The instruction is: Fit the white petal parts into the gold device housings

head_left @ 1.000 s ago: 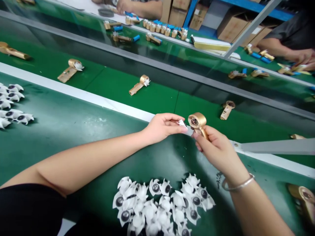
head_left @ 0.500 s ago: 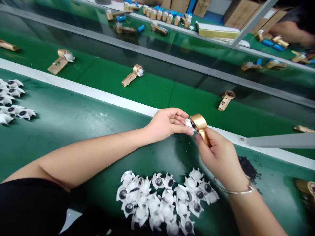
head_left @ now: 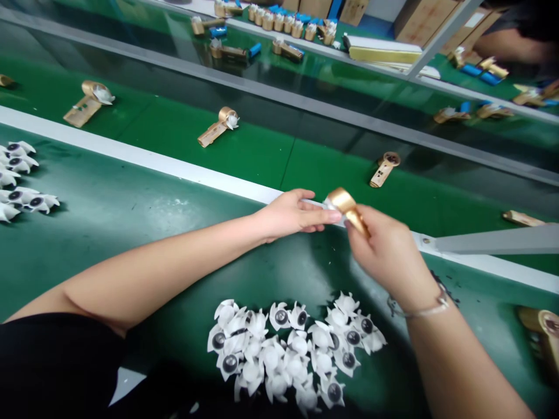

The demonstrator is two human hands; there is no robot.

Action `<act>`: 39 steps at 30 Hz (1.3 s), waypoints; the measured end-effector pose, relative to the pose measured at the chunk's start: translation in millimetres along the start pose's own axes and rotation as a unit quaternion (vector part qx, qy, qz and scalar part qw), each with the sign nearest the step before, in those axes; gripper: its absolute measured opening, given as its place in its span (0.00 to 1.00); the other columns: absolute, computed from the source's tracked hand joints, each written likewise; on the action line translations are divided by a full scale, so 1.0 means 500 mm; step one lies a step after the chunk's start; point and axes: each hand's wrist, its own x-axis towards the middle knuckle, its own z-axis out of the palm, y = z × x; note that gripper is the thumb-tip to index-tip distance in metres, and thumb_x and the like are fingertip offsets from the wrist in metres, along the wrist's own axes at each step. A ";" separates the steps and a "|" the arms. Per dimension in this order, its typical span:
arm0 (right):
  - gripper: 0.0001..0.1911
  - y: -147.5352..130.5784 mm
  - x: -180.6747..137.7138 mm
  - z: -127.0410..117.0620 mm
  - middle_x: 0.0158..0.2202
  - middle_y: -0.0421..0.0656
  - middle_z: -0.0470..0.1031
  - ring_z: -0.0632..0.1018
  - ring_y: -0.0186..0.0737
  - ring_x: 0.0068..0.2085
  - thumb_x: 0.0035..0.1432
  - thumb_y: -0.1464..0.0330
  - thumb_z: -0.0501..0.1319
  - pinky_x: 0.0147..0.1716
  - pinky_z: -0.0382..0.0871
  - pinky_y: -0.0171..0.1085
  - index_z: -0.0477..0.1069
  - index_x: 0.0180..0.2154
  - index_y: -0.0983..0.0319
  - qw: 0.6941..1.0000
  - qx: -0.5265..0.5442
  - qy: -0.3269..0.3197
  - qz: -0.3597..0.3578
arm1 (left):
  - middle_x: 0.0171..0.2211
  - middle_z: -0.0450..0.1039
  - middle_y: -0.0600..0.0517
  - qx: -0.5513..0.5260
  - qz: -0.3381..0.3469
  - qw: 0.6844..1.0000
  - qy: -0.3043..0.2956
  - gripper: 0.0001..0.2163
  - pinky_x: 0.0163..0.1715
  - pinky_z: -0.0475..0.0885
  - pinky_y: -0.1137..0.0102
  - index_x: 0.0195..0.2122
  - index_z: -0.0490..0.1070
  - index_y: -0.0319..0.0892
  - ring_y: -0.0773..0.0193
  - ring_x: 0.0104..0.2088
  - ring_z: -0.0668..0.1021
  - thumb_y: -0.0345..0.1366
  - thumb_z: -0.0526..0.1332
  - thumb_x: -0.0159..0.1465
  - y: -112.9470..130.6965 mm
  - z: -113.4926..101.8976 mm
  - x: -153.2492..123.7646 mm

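Note:
My right hand (head_left: 386, 253) grips the handle of a gold fan body (head_left: 345, 206), its round head turned toward the left. My left hand (head_left: 292, 213) pinches a small white fan blade (head_left: 328, 204) and holds it against that round head. Both hands hover over the white strip (head_left: 174, 169) at the edge of the green conveyor belt (head_left: 262, 157). A pile of several white fan blades (head_left: 297, 349) lies on the dark green table just below my hands.
More white blades (head_left: 20, 180) lie at the far left. Gold fan bodies (head_left: 217, 126) (head_left: 87, 102) (head_left: 384, 167) rest on the belt. Another gold body (head_left: 544, 337) sits at the right edge. A grey metal bar (head_left: 493, 240) crosses on the right. Another person's arm (head_left: 506, 43) works across the line.
My left hand brought the white blade from just beside the gold head onto it. The right hand turned the head leftward. Fan bodies on the belt drifted left.

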 end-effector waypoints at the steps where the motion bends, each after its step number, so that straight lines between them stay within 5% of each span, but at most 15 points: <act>1: 0.06 0.009 0.029 0.006 0.29 0.45 0.73 0.72 0.42 0.28 0.65 0.66 0.56 0.28 0.60 0.38 0.67 0.36 0.60 0.998 -0.037 -0.004 0.040 | 0.44 0.80 0.46 0.077 0.020 0.997 0.010 0.40 0.33 0.73 0.70 0.55 0.64 0.40 0.67 0.32 0.80 0.50 0.78 0.46 0.012 -0.004 -0.006; 3: 0.08 0.027 0.095 0.021 0.36 0.51 0.76 0.75 0.47 0.34 0.64 0.65 0.58 0.31 0.61 0.41 0.70 0.41 0.63 0.987 -0.110 -0.022 0.113 | 0.40 0.79 0.49 0.248 0.061 0.965 -0.052 0.35 0.29 0.69 0.72 0.49 0.68 0.40 0.68 0.29 0.77 0.53 0.77 0.45 0.037 -0.007 -0.023; 4: 0.09 0.037 0.125 0.027 0.38 0.54 0.77 0.75 0.49 0.36 0.64 0.65 0.59 0.32 0.62 0.41 0.71 0.42 0.64 0.983 -0.125 -0.031 0.134 | 0.37 0.79 0.51 0.328 0.066 0.933 -0.133 0.32 0.27 0.68 0.72 0.45 0.71 0.41 0.68 0.28 0.76 0.52 0.77 0.45 0.048 -0.005 -0.035; 7: 0.17 0.062 0.173 0.023 0.45 0.60 0.76 0.75 0.55 0.44 0.60 0.59 0.64 0.37 0.65 0.43 0.73 0.42 0.67 0.978 -0.133 -0.029 0.161 | 0.37 0.79 0.53 0.502 0.052 0.775 -0.381 0.26 0.27 0.66 0.72 0.44 0.77 0.43 0.65 0.31 0.77 0.47 0.77 0.47 0.071 0.011 -0.077; 9: 0.23 0.072 0.147 -0.003 0.49 0.63 0.74 0.74 0.57 0.48 0.60 0.54 0.63 0.40 0.66 0.45 0.74 0.44 0.69 0.976 -0.136 -0.006 0.168 | 0.41 0.78 0.51 0.581 0.072 0.695 -0.418 0.26 0.25 0.63 0.71 0.47 0.78 0.45 0.62 0.35 0.78 0.44 0.77 0.48 0.072 0.027 -0.100; 11: 0.20 0.079 0.075 -0.038 0.46 0.59 0.76 0.75 0.54 0.44 0.63 0.55 0.59 0.39 0.67 0.44 0.74 0.44 0.67 0.977 -0.128 0.014 0.170 | 0.41 0.78 0.51 0.631 0.085 0.656 -0.405 0.23 0.23 0.59 0.70 0.47 0.79 0.46 0.60 0.35 0.77 0.43 0.76 0.50 0.067 0.040 -0.112; 15: 0.10 0.095 -0.147 -0.077 0.28 0.45 0.78 0.75 0.42 0.27 0.63 0.64 0.57 0.28 0.68 0.40 0.74 0.33 0.60 0.983 -0.084 0.019 0.163 | 0.37 0.76 0.53 0.620 0.070 0.671 -0.400 0.13 0.23 0.59 0.70 0.41 0.81 0.46 0.65 0.32 0.76 0.42 0.73 0.55 0.058 0.045 -0.104; 20: 0.05 0.106 -0.340 -0.035 0.32 0.45 0.79 0.79 0.41 0.29 0.66 0.68 0.59 0.29 0.73 0.38 0.73 0.38 0.62 0.989 -0.045 0.099 0.102 | 0.37 0.74 0.54 0.585 0.106 0.718 -0.362 0.11 0.26 0.63 0.73 0.40 0.79 0.43 0.67 0.32 0.75 0.40 0.70 0.57 0.051 0.026 -0.069; 27: 0.06 0.114 -0.337 -0.017 0.41 0.47 0.79 0.80 0.41 0.41 0.68 0.71 0.58 0.44 0.76 0.40 0.74 0.43 0.63 0.996 -0.046 0.079 0.020 | 0.39 0.74 0.53 0.619 0.155 0.720 -0.272 0.13 0.31 0.64 0.72 0.42 0.77 0.44 0.69 0.29 0.72 0.42 0.67 0.58 0.033 0.021 -0.046; 35: 0.08 0.136 -0.313 -0.048 0.37 0.47 0.79 0.76 0.44 0.34 0.64 0.76 0.58 0.31 0.70 0.42 0.75 0.42 0.64 0.957 -0.245 -0.025 -0.154 | 0.46 0.77 0.52 0.628 0.228 0.699 -0.253 0.15 0.31 0.63 0.72 0.47 0.78 0.46 0.68 0.31 0.76 0.45 0.64 0.63 0.007 0.016 -0.048; 39: 0.04 0.105 -0.271 -0.053 0.34 0.46 0.75 0.76 0.42 0.33 0.66 0.72 0.57 0.31 0.69 0.40 0.70 0.38 0.62 0.975 -0.177 -0.004 -0.132 | 0.45 0.79 0.51 0.582 0.267 0.732 -0.233 0.14 0.32 0.66 0.72 0.45 0.79 0.43 0.66 0.33 0.78 0.41 0.64 0.60 -0.008 0.019 -0.048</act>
